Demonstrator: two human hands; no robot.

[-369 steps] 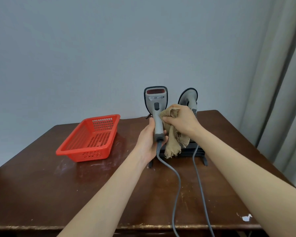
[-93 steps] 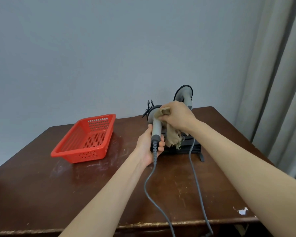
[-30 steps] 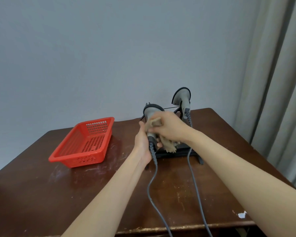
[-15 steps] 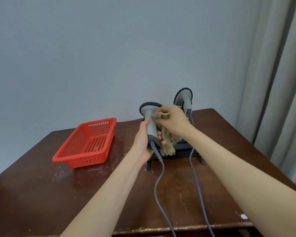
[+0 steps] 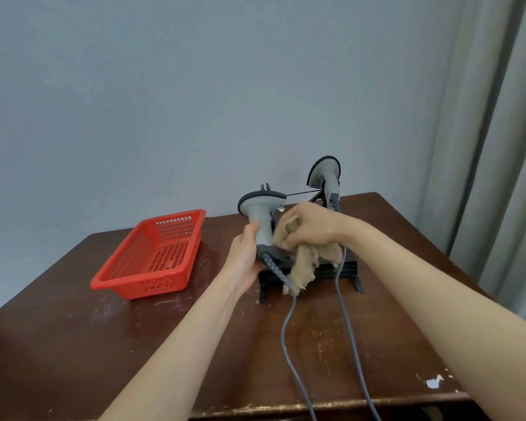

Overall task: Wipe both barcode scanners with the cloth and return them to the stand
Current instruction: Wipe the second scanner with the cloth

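My left hand (image 5: 246, 259) grips the handle of a grey barcode scanner (image 5: 260, 213), held upright just in front of the black stand (image 5: 348, 268), its head facing away from me. My right hand (image 5: 308, 226) holds a beige frayed cloth (image 5: 301, 265) bunched against the right side of the scanner's handle; the cloth's loose end hangs down over the stand. A second grey scanner (image 5: 325, 174) sits in the stand at the back right. Each scanner's grey cable (image 5: 287, 329) trails toward the table's front edge.
A red perforated plastic basket (image 5: 152, 256) stands to the left of the stand on the dark brown wooden table (image 5: 73, 344). A grey wall is behind, and a grey curtain (image 5: 498, 147) hangs at the right. The table's front edge is chipped.
My right hand has slid the cloth down from the scanner's head to its handle. The scanner has tipped a little and sits slightly lower in my left hand.
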